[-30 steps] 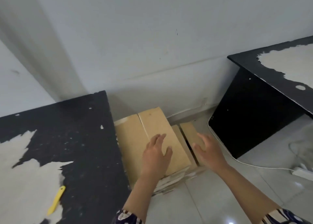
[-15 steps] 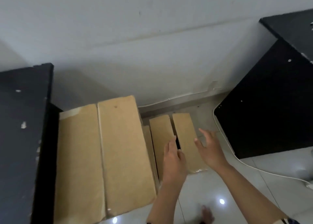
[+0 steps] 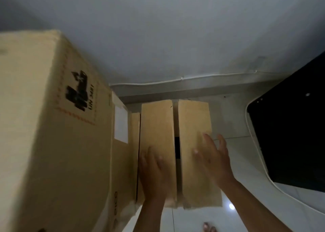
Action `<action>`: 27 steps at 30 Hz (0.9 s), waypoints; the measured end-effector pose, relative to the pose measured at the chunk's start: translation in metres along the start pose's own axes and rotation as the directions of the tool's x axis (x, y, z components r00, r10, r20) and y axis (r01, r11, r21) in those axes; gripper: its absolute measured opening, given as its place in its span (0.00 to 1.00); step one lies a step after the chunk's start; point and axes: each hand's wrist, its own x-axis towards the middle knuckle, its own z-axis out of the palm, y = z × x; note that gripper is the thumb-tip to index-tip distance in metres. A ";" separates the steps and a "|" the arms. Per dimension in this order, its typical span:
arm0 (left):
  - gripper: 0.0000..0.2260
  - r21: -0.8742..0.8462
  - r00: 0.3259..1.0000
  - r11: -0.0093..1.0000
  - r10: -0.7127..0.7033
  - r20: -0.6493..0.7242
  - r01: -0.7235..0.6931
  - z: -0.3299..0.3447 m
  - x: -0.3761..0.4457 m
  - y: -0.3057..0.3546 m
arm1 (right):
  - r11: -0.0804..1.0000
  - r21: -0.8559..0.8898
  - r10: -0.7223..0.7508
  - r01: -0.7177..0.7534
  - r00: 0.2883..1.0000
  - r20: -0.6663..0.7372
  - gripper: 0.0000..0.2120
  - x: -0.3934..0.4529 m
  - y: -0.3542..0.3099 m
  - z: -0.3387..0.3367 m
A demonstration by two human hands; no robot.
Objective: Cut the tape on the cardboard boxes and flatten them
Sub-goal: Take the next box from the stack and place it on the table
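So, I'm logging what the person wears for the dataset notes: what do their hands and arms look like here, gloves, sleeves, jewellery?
Both the left hand and the right hand are bare: no gloves, and no rings or watch visible. The forearms are uncovered as far as the frame's bottom edge; no sleeve shows in this view. Motion blur softens the fingers.

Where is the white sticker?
In the head view, the white rectangular sticker sits left of centre on the tall brown cardboard box, just left of the small open-flapped cardboard box.
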 end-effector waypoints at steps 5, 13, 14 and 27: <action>0.28 0.260 0.995 0.965 0.061 -0.081 -0.038 0.029 0.019 -0.028 | 0.997 0.047 0.057 -0.060 0.996 0.064 0.37 0.014 0.029 0.026; 0.27 0.272 0.995 0.961 -0.020 -0.096 0.046 0.032 0.019 -0.016 | 0.993 0.107 0.039 -0.044 0.998 0.048 0.35 0.015 0.030 0.027; 0.26 0.237 0.992 0.969 -0.040 -0.122 0.068 0.028 0.019 -0.012 | 0.992 0.119 0.036 -0.041 0.998 0.044 0.35 0.014 0.028 0.025; 0.42 -0.281 0.989 0.949 -0.125 0.081 0.143 -0.045 -0.007 0.057 | 0.979 0.200 0.041 -0.031 0.998 -0.044 0.36 -0.039 0.005 -0.070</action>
